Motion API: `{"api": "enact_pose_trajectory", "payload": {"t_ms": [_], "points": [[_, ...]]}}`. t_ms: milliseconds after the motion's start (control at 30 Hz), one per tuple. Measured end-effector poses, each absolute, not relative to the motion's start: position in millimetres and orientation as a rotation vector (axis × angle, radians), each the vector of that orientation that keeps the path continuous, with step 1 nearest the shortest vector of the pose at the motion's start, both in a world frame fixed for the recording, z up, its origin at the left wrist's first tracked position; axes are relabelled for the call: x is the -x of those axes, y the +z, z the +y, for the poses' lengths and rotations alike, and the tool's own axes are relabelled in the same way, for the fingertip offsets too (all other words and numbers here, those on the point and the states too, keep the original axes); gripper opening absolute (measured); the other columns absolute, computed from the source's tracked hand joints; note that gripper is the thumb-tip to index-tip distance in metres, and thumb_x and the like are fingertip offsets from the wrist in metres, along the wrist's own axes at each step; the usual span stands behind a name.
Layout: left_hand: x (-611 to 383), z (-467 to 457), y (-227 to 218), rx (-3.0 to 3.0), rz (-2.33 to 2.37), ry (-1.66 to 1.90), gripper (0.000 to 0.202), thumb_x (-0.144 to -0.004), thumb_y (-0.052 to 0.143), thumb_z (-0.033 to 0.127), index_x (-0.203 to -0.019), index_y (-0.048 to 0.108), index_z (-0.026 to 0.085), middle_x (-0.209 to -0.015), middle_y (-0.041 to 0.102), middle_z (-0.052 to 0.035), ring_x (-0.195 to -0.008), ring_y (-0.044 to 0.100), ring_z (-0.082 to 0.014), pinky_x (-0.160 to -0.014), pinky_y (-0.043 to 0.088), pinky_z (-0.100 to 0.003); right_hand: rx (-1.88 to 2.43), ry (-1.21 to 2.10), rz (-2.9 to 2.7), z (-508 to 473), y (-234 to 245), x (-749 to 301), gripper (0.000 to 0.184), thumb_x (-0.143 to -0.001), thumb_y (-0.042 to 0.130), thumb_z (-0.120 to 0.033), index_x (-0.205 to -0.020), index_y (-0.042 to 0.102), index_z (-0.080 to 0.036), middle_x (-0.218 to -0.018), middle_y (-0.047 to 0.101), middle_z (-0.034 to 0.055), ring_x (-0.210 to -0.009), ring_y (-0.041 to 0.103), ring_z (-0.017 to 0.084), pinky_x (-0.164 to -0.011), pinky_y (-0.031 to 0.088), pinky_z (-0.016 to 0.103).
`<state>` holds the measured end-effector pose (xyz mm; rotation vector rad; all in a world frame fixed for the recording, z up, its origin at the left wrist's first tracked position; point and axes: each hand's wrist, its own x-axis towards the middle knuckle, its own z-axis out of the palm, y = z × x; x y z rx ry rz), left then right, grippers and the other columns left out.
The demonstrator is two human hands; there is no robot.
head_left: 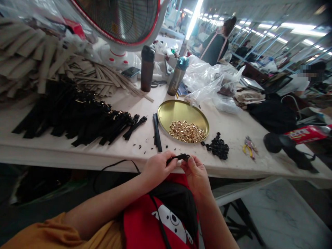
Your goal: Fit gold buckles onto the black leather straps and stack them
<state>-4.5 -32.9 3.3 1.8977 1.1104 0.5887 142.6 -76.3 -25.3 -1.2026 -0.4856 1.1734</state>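
A short black strap (181, 157) is stretched between my two hands at the front edge of the table. My left hand (158, 169) is closed on its left end. My right hand (196, 173) pinches the other end between thumb and fingers, where a small dark piece shows, too small to name. Just beyond them is a round gold tray (166, 112) with a heap of small gold metal fittings (186, 131) at its near side. Right of the tray lies a pile of small black rounded pieces (219, 147). Some flat black strips (157, 133) lie left of the tray.
Many black straps with gold fittings (90, 121) are piled at left, below beige strips (33, 55). A fan (124, 20), a dark bottle (147, 69) and a tilted tumbler (177, 77) stand behind. Yellow-handled pliers (249, 148) and a red bottle (308, 134) lie right.
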Motion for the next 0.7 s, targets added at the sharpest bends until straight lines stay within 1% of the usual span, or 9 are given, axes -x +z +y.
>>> {"api": "enact_pose_trajectory", "payload": {"t_ms": [133, 233, 367, 467, 533, 600, 667, 700], "points": [[3.6, -35.4, 0.0, -1.921, 1.082, 0.551, 0.027, -0.084, 0.040, 0.036, -0.090, 0.061, 0.019, -0.078, 0.064, -0.0016, -0.068, 0.055, -0.0137, -0.061, 0.038, -0.022, 1.292, 1.055, -0.684, -80.7, -28.6, -144.7, 0.019, -0.071, 0.065, -0.037, -0.078, 0.060, -0.020, -0.070, 0.060, -0.0020, -0.061, 0.053, 0.010, -0.064, 0.044, 0.024], [5.7, -33.9, -1.7, -1.973, 1.033, 0.466, 0.027, -0.083, 0.040, 0.036, -0.086, 0.062, 0.020, -0.073, 0.063, -0.0010, -0.065, 0.054, -0.0131, -0.059, 0.036, -0.022, 1.302, 1.065, -0.737, -82.9, -32.7, -147.1, 0.019, -0.073, 0.063, -0.038, -0.078, 0.060, -0.020, -0.074, 0.059, -0.0022, -0.062, 0.051, 0.010, -0.065, 0.042, 0.024], [8.2, -28.7, -0.9, -2.003, 0.969, 0.409, 0.025, -0.082, 0.041, 0.034, -0.081, 0.062, 0.019, -0.065, 0.060, 0.0001, -0.059, 0.052, -0.0118, -0.055, 0.034, -0.021, 1.339, 1.038, -0.793, -85.1, -37.7, -149.5, 0.017, -0.076, 0.061, -0.036, -0.076, 0.059, -0.020, -0.070, 0.058, -0.0027, -0.062, 0.050, 0.010, -0.065, 0.041, 0.024], [4.8, -25.6, -0.9, -1.976, 0.947, 0.385, 0.024, -0.081, 0.042, 0.032, -0.077, 0.062, 0.018, -0.061, 0.057, 0.0009, -0.056, 0.050, -0.0110, -0.052, 0.033, -0.021, 1.335, 1.011, -0.720, -84.6, -40.5, -148.4, 0.017, -0.073, 0.064, -0.036, -0.078, 0.059, -0.021, -0.068, 0.059, -0.0034, -0.059, 0.051, 0.010, -0.062, 0.042, 0.024], [0.4, -24.7, -2.5, -1.943, 0.943, 0.381, 0.024, -0.080, 0.043, 0.031, -0.077, 0.062, 0.017, -0.060, 0.057, 0.0009, -0.056, 0.050, -0.0111, -0.052, 0.033, -0.021, 1.300, 1.101, -0.619, -83.4, -42.4, -146.8, 0.021, -0.068, 0.068, -0.036, -0.081, 0.060, -0.022, -0.067, 0.060, -0.0037, -0.058, 0.053, 0.010, -0.060, 0.043, 0.024], [-3.7, -24.9, -5.1, -1.904, 0.951, 0.384, 0.024, -0.081, 0.042, 0.030, -0.077, 0.061, 0.017, -0.061, 0.057, 0.0004, -0.058, 0.050, -0.0117, -0.053, 0.035, -0.021, 1.269, 1.232, -0.542, -82.1, -44.4, -145.7, 0.023, -0.064, 0.071, -0.037, -0.079, 0.061, -0.022, -0.067, 0.061, -0.0029, -0.059, 0.055, 0.011, -0.060, 0.045, 0.025], [-5.8, -25.8, -7.4, -1.848, 0.934, 0.402, 0.022, -0.081, 0.042, 0.030, -0.081, 0.059, 0.016, -0.067, 0.060, -0.0007, -0.063, 0.053, -0.0127, -0.057, 0.038, -0.022, 1.248, 1.323, -0.496, -81.4, -45.7, -145.7, 0.023, -0.063, 0.072, -0.037, -0.076, 0.061, -0.021, -0.068, 0.062, -0.0024, -0.058, 0.055, 0.011, -0.059, 0.046, 0.025], [-5.8, -26.3, -8.2, -1.808, 0.906, 0.414, 0.021, -0.081, 0.043, 0.029, -0.086, 0.058, 0.017, -0.073, 0.062, -0.0012, -0.066, 0.055, -0.0132, -0.060, 0.040, -0.022, 1.238, 1.339, -0.475, -81.2, -45.9, -146.1, 0.022, -0.064, 0.071, -0.037, -0.075, 0.061, -0.021, -0.067, 0.062, -0.0029, -0.057, 0.054, 0.010, -0.058, 0.046, 0.024]]}}
